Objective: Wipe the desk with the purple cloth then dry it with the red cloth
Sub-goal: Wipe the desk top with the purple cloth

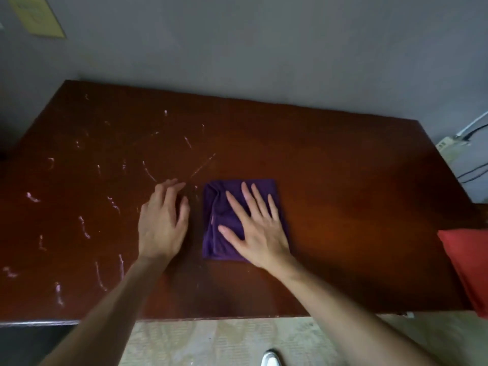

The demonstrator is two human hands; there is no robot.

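The wet wipe looks under way: the right hand (pixel 257 233), fingers spread open, presses the purple cloth (pixel 224 223) flat mid-worktop (pixel 343 180), left hand (pixel 163 223) open beside it, so next sweep left across the white streaks (pixel 84 228); red cloth (pixel 467 262) waits at the right edge.

A single head-worn view looks forward and steeply down from the near edge of the bench (pixel 343 159), close enough that both forearms enter from 6 o'clock. The wall (pixel 264 48) fills the frame toward 12 o'clock; floor (pixel 211 339) shows at 6 o'clock.
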